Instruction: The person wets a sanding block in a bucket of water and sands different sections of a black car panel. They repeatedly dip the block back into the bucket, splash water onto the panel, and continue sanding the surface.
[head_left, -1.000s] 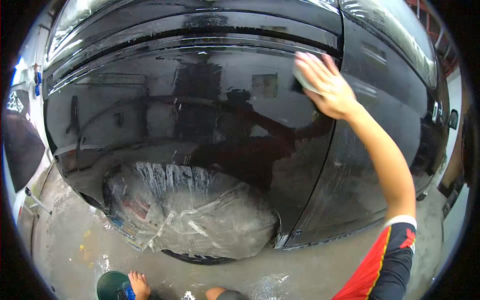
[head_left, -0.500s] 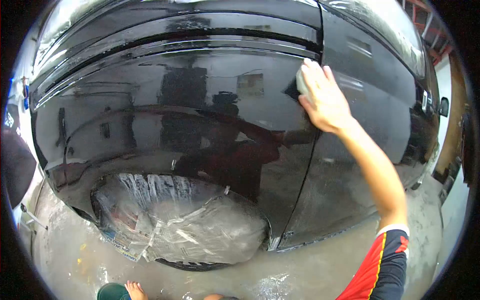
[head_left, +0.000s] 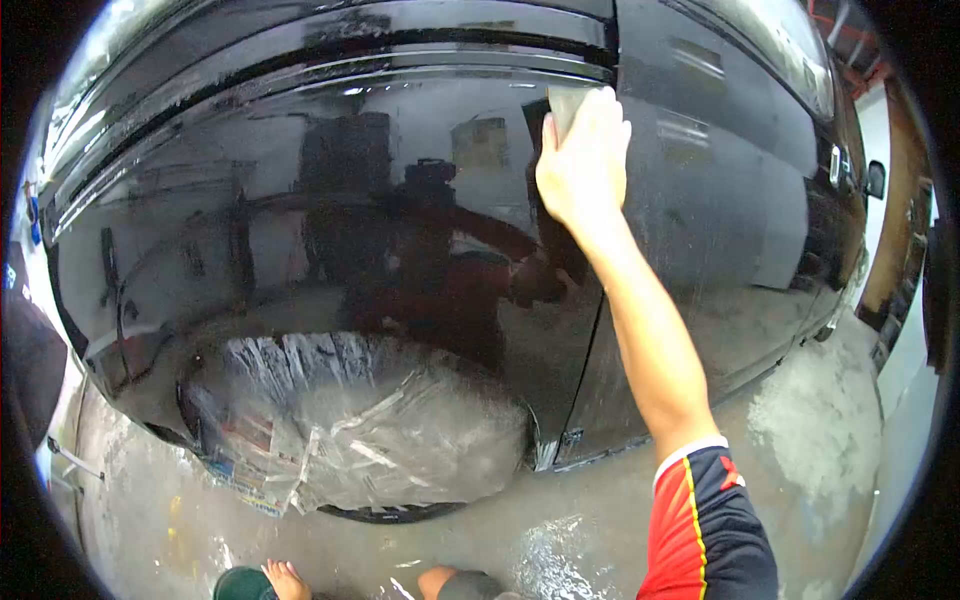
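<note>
My right hand (head_left: pixel 588 165) presses a flat, pale grey-green pad (head_left: pixel 568 106) against the shiny black side panel (head_left: pixel 430 130) of a car. The fingers wrap over the pad's right side, just below a ridge line and left of a door seam. At the bottom edge my left hand (head_left: pixel 287 580) is at the rim of a dark green round container (head_left: pixel 240 584), partly cut off by the frame. Its fingers lie against the container, which seems held.
Wet newspaper and film masking (head_left: pixel 390 430) covers the wheel below the panel. The concrete floor (head_left: pixel 560 545) is wet. A side mirror (head_left: pixel 876 180) juts out at the far right. A dark rounded shape (head_left: pixel 30 350) stands at the left edge.
My right hand has slid the pad leftward along the panel, away from the door seam. My left hand and the green container have shifted slightly right together. The view has moved a little.
</note>
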